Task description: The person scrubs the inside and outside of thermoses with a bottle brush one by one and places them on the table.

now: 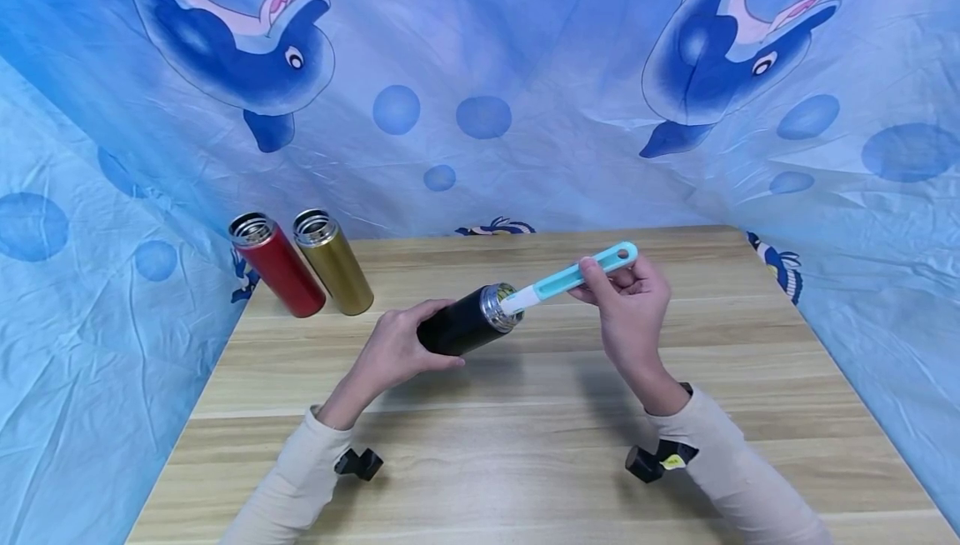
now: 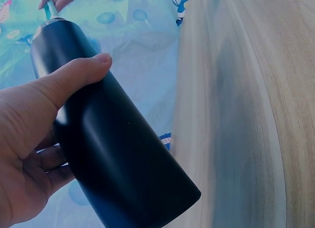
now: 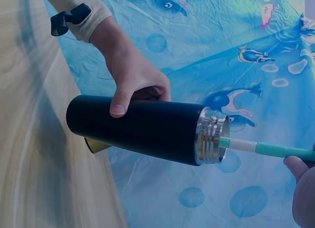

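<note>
My left hand (image 1: 397,343) grips a black vacuum flask (image 1: 459,327) round its body, tilted with its lidless steel mouth to the right. In the left wrist view the thumb lies across the flask (image 2: 123,154). My right hand (image 1: 633,303) pinches the turquoise handle of a bottle brush (image 1: 573,276), thumb on top. The brush's white neck enters the flask's mouth, and its head is hidden inside. The right wrist view shows the threaded steel neck (image 3: 211,137) around the brush shaft (image 3: 242,145).
A red flask (image 1: 283,270) and a gold flask (image 1: 337,268), both without lids, stand side by side at the table's back left. The wooden table (image 1: 480,462) meets a blue dolphin-print cloth (image 1: 570,170) behind and at both sides.
</note>
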Tool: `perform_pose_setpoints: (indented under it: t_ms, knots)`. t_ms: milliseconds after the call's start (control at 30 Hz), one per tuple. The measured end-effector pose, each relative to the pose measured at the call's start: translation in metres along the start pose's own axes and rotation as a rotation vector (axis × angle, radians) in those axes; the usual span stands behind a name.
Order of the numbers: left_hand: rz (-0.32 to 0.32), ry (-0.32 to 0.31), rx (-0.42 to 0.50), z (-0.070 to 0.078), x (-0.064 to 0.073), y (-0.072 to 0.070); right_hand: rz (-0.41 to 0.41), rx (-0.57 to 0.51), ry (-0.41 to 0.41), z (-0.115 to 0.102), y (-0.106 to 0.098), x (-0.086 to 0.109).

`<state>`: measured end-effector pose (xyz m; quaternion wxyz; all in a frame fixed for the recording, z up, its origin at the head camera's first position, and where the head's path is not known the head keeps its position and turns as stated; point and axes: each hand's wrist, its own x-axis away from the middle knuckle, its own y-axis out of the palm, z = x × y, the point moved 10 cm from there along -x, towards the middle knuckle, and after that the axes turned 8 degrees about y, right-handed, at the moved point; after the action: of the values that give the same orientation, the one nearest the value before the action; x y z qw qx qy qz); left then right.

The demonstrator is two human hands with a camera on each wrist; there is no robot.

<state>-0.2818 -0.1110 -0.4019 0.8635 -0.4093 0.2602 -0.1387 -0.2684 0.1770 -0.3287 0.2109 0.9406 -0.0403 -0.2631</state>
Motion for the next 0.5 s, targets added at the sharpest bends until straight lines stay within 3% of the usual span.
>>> perform_pose_setpoints:
  t_ms: [500]
  knots:
    - [0.011,0.021,0.017,0.003,-0.002,0.000,-0.109,0.063,0.041,0.021,0.020,0.009]
